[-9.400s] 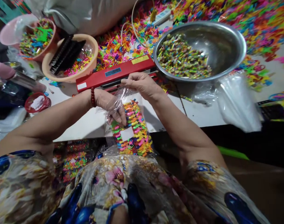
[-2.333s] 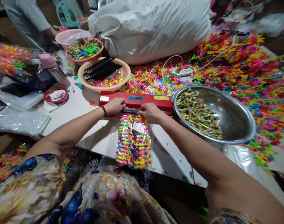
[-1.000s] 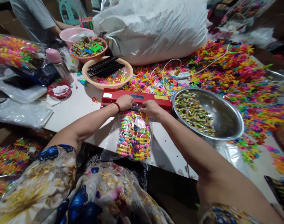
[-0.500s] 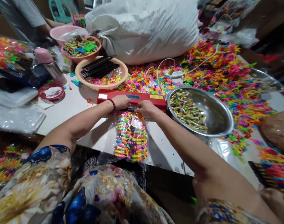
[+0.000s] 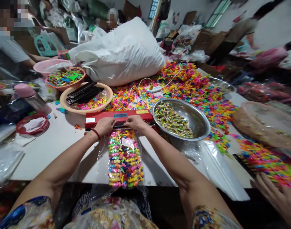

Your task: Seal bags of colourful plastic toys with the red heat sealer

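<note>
A clear plastic bag (image 5: 125, 159) packed with rows of bright plastic toy pieces hangs toward me over the table's front edge, a small white label inside it. Its top end lies at the front of a red bar sealer (image 5: 100, 118). My left hand (image 5: 104, 126), with a red bead bracelet at the wrist, is closed on the bag's upper left edge against the sealer. On the other side my right hand (image 5: 136, 123) pinches the upper right edge. The fingertips of both hands are partly hidden.
Right of the sealer stands a steel bowl (image 5: 202, 122) of small wrapped pieces; behind lie heaped toy pieces (image 5: 188, 79) and a big white sack (image 5: 126, 54). A peach basin (image 5: 64, 103) sits back left. Flat plastic bags (image 5: 222, 171) and another person's hand (image 5: 274, 194) are at right.
The camera view has tilted up and turned right, showing more of the room. Both hands stay at the sealer with the bag; the other person's hand shows more fully.
</note>
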`<state>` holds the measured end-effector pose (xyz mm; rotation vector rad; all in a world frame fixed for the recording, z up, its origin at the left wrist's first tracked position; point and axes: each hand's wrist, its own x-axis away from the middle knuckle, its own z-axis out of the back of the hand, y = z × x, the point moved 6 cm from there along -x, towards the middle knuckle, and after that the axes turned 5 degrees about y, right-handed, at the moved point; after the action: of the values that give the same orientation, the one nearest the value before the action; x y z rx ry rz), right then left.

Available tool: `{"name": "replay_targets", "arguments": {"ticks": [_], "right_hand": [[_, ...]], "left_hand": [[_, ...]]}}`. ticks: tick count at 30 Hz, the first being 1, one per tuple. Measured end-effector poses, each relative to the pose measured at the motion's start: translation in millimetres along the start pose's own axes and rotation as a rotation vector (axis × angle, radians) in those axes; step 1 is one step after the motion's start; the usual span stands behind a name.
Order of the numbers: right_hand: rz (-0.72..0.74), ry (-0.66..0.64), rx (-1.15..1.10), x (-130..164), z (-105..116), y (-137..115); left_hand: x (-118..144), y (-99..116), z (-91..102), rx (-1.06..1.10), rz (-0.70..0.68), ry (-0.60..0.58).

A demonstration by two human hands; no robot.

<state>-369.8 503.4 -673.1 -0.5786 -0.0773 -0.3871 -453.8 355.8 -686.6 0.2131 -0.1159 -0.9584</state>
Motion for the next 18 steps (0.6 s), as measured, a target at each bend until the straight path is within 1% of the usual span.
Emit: {"name": "replay_targets", "arguments": {"ticks": [3, 4, 5, 6, 7, 8, 10, 11, 12, 13, 15, 16, 18], "right_hand": [[-0.024, -0.030, -0.039, -6.0, -1.9, 3.6], [-0.022, -0.040, -0.041, -6.4, -2.5, 3.7], [-0.016, -0.045, -0.043, -5.6, -2.6, 3.2], [-0.004, -0.044, -0.051, -3.8, -2.2, 2.1], [0.014, -0.042, -0.068, -1.1, -1.4, 0.7], [0.035, -0.041, -0.094, 2.1, 0.1, -0.6], [0.078, -0.051, -0.155, 7.5, 5.6, -1.3], [0.092, -0.058, -0.171, 8.3, 10.6, 0.6], [0.099, -0.061, -0.165, 6.7, 18.0, 4.4], [0.098, -0.047, -0.132, 2.3, 28.7, 10.3], [0.059, 0.028, 0.006, -15.6, 60.2, 29.3], [0.016, 0.094, 0.102, -28.3, 81.0, 42.2], [-0.113, 0.190, 0.301, -58.6, 123.6, 73.8]], "left_hand": [[-0.6, 0.0, 1.8, 0.011, -0.011, 0.020], [0.3, 0.8, 3.5, 0.013, -0.011, 0.050], [3.0, 2.0, 6.3, 0.020, -0.012, 0.108], [8.4, 3.6, 10.1, 0.037, -0.015, 0.193], [17.3, 5.2, 14.5, 0.066, -0.019, 0.303], [30.5, 6.2, 18.5, 0.107, -0.024, 0.425], [67.7, 5.1, 20.2, 0.211, -0.029, 0.641], [89.3, 2.5, 16.1, 0.258, -0.020, 0.705], [111.2, -1.7, 9.0, 0.295, 0.001, 0.736], [131.9, -5.9, -1.1, 0.315, 0.014, 0.731], [166.3, -16.3, -27.5, 0.293, 0.056, 0.624], [180.0, -20.6, -40.3, 0.268, 0.050, 0.567], [199.0, -25.6, -60.6, 0.220, -0.022, 0.478]]}}
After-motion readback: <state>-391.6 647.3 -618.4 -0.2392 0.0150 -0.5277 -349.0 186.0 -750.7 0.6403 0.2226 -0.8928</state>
